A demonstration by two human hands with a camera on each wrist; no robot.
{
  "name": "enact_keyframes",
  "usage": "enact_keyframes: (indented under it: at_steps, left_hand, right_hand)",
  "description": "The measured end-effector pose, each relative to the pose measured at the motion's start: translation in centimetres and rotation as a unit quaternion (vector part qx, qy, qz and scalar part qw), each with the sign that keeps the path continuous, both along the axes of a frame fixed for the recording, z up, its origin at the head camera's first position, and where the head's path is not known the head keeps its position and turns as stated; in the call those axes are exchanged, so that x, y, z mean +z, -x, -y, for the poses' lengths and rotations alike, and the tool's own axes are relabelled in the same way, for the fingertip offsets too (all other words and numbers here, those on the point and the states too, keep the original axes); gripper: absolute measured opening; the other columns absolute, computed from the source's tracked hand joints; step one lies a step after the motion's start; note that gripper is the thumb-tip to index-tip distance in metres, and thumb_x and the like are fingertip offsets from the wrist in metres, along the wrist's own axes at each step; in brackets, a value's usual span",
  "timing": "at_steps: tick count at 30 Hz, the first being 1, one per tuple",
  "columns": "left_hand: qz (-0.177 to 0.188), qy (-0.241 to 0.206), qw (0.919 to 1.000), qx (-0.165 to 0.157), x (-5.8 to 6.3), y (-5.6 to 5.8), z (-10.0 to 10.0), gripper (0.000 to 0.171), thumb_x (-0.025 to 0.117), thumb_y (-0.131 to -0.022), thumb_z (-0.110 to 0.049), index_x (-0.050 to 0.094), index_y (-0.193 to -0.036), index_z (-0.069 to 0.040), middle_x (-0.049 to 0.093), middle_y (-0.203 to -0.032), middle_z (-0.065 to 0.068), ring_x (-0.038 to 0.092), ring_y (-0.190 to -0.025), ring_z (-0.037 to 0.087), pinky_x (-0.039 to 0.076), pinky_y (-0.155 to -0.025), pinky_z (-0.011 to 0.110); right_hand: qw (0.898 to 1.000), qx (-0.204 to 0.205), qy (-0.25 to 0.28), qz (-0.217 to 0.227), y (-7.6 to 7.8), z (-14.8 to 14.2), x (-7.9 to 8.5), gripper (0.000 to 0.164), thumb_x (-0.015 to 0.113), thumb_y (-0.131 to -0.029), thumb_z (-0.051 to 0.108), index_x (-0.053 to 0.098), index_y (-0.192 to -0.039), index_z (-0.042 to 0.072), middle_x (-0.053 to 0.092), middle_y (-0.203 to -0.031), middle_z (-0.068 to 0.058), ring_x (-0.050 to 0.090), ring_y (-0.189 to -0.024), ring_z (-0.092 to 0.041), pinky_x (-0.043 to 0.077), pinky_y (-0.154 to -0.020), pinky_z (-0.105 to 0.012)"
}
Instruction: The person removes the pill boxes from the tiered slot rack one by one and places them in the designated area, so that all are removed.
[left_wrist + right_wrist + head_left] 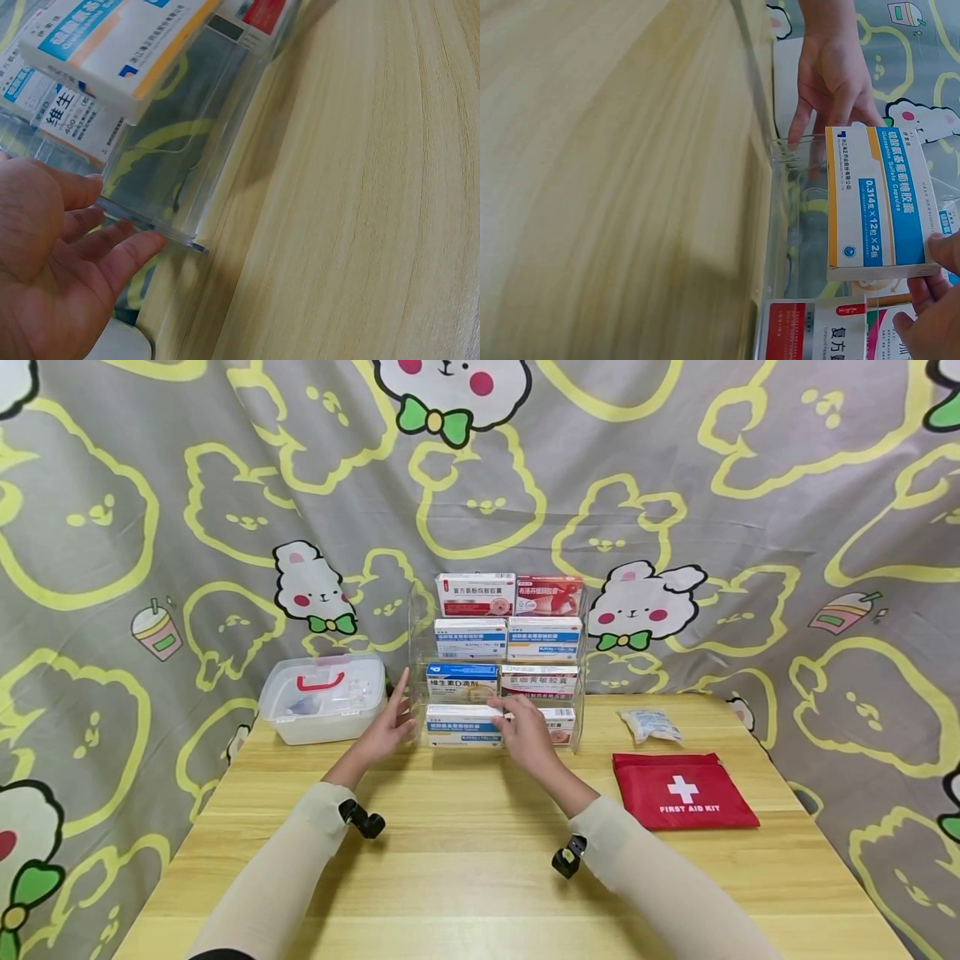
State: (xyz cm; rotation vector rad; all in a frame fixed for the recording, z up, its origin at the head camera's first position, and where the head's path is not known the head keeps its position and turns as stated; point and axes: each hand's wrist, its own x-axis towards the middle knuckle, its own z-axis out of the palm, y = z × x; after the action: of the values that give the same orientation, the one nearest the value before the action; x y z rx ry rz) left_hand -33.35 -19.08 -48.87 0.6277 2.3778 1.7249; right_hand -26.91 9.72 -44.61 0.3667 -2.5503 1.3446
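A clear tiered rack (196, 161) holding several medicine boxes stands on the table against the curtain. My right hand (522, 732) pinches one end of a blue-and-white box of glucosamine sulfate capsules (877, 196), thumb on its front face and fingers beneath. This box is tilted in front of the lowest tier's left half, overlapping the vitamin D box (462, 683) behind it in the wrist views. To its right on that tier sits a white-and-red capsule box (817, 330). My left hand (388, 727) touches the rack's left side panel with its fingers extended.
Left of the rack stands a translucent lidded box (322, 702) with a red handle. At right lie a red first aid pouch (684, 792) and a small white-and-blue packet (650, 725). A patterned curtain (487, 518) closes off the back and sides.
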Motion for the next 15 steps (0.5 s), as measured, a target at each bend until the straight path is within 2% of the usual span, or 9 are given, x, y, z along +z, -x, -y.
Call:
enact_keyframes:
  at_steps: [2,5,10,15]
  left_hand:
    - [0.002,-0.001,1.0,-0.001,0.0,0.0,0.0,0.1,0.043,-0.103,0.013,-0.01,-0.163,-0.046,0.012,-0.167,0.033,0.028,-0.148,0.054,0.051,-0.094,0.066]
    - [0.003,-0.003,1.0,-0.001,0.0,0.0,0.0,0.1,0.044,-0.103,0.013,-0.011,-0.163,-0.046,0.012,-0.167,0.033,0.028,-0.147,0.054,0.05,-0.096,0.066]
    - [0.003,-0.003,1.0,0.0,0.1,0.0,-0.1,0.101,0.044,-0.102,0.014,-0.01,-0.163,-0.046,0.012,-0.167,0.033,0.029,-0.147,0.055,0.05,-0.096,0.066]
    - [0.003,-0.002,1.0,0.002,0.2,0.0,-0.2,0.102,0.044,-0.102,0.014,-0.01,-0.163,-0.048,0.012,-0.167,0.033,0.029,-0.147,0.055,0.051,-0.095,0.066]
  right_hand:
    - [1.0,0.0,-0.001,0.005,-0.2,-0.1,-0.2,0.032,0.068,-0.099,0.01,0.07,-0.131,0.008,0.065,-0.125,-0.007,0.052,-0.064,-0.016,0.05,-0.065,-0.031]
    - [1.0,0.0,-0.009,0.004,-0.5,-0.3,-0.6,0.031,0.068,-0.099,0.009,0.07,-0.13,0.009,0.066,-0.122,-0.006,0.055,-0.074,-0.015,0.05,-0.069,-0.028]
    - [1.0,0.0,-0.022,-0.001,-0.7,-0.5,-1.4,0.03,0.07,-0.097,0.008,0.072,-0.127,0.009,0.067,-0.112,-0.006,0.059,-0.093,-0.019,0.053,-0.079,-0.034]
    - [0.999,0.006,-0.031,0.007,-1.1,-0.5,-2.2,0.029,0.071,-0.097,0.008,0.073,-0.126,0.009,0.068,-0.113,-0.006,0.06,-0.095,-0.022,0.052,-0.082,-0.04]
